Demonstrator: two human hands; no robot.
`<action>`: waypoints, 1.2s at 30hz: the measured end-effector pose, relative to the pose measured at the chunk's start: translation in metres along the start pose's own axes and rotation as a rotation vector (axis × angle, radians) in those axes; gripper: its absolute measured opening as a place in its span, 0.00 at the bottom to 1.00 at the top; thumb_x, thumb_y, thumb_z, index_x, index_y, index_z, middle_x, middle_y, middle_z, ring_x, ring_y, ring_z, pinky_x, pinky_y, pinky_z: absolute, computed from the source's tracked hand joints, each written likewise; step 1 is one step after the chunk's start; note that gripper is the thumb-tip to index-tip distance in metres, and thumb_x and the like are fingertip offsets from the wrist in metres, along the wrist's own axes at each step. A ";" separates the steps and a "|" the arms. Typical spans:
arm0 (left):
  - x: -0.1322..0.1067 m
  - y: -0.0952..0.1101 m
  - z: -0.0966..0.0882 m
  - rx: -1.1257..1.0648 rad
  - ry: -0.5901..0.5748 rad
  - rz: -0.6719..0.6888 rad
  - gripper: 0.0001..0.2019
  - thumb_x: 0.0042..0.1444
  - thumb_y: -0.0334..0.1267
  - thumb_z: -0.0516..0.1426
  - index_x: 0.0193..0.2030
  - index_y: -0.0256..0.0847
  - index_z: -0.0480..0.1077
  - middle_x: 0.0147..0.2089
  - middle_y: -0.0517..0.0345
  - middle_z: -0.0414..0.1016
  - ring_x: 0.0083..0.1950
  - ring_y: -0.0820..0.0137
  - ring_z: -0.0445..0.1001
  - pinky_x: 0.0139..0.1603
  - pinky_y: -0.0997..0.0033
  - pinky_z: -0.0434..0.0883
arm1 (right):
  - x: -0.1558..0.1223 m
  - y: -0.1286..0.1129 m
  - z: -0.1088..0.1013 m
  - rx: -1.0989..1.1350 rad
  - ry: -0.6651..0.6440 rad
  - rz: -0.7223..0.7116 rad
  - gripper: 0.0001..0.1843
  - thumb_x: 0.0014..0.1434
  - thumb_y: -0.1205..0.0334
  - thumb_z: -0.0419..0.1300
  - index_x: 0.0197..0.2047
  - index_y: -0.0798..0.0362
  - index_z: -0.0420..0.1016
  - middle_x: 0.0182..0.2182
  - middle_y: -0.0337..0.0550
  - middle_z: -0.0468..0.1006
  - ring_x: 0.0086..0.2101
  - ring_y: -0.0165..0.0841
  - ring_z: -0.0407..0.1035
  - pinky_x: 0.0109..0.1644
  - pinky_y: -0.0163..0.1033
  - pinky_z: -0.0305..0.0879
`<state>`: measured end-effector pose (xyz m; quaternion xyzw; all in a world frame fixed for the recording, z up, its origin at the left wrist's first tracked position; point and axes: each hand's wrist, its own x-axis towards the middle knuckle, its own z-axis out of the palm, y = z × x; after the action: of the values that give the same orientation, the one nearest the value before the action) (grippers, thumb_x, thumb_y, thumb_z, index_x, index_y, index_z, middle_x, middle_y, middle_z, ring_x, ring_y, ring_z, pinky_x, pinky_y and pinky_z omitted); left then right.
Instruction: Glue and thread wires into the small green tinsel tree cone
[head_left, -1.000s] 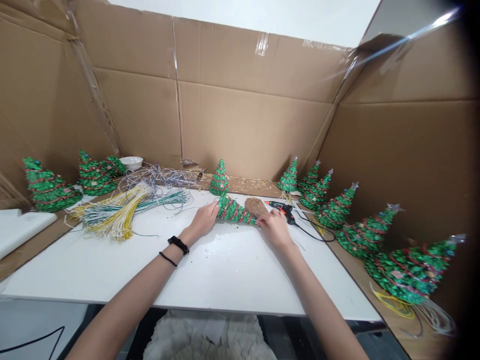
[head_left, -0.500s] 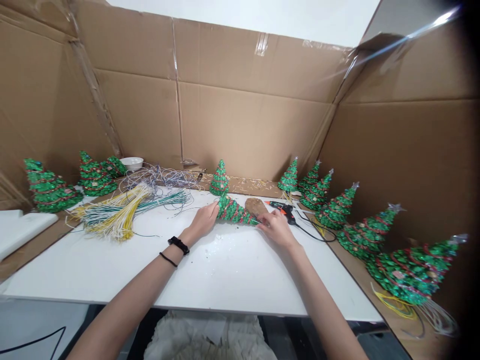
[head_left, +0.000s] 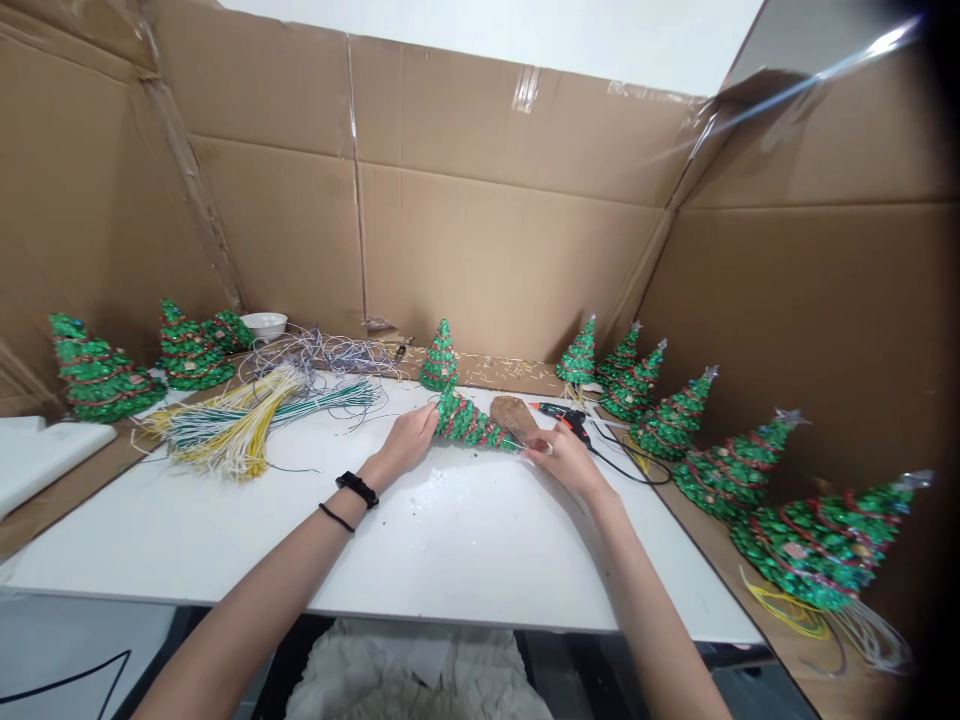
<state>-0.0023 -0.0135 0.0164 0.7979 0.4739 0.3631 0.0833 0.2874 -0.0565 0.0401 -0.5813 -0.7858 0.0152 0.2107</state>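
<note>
The left hand has its grip closed on the wide end of the green sequined cone-shaped tree with red garland, which lies sideways on the white surface. The right hand meets the narrow end. Its fingertips are turned away, so whether the grip is closed cannot be told. Just beyond the right grip lie a brown oval piece and a black-and-orange glue gun, which is partly covered.

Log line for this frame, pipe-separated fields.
left hand: grips lying tree, left end | right hand: fingers at its right end | glue gun: on table
</note>
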 end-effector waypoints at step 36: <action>-0.001 0.002 0.000 -0.053 -0.008 -0.028 0.18 0.65 0.43 0.38 0.39 0.41 0.65 0.36 0.52 0.74 0.37 0.65 0.71 0.38 0.68 0.63 | 0.004 -0.018 0.012 -0.142 0.097 -0.018 0.09 0.58 0.57 0.56 0.35 0.50 0.76 0.23 0.42 0.74 0.37 0.39 0.64 0.41 0.41 0.52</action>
<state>-0.0013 -0.0150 0.0170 0.7902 0.4749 0.3711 0.1112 0.2653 -0.0557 0.0351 -0.5879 -0.7788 -0.0708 0.2069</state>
